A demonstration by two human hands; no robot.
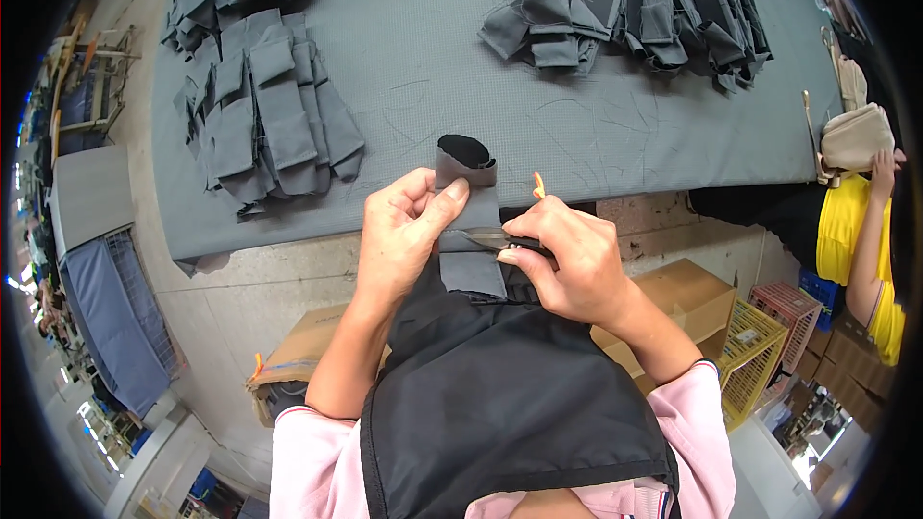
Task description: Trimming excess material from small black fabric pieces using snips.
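A dark grey fabric strip (470,270) hangs in front of me at the table's near edge, its top end curled over and showing a black inside. My left hand (411,221) pinches it just below the curl, thumb on top. In my right hand (575,255) is a pair of small thread snips (490,239), blades pointing left and lying across the strip. An orange cord end sticks up above the right fingers. The palm side of the right grip is hidden.
Piles of grey fabric pieces lie on the cloth-covered table (413,125), at left (272,106) and far right (644,10). Cardboard boxes (678,303) and a yellow crate (754,346) stand below. At right, a person in yellow (851,231) touches a beige pouch (858,137).
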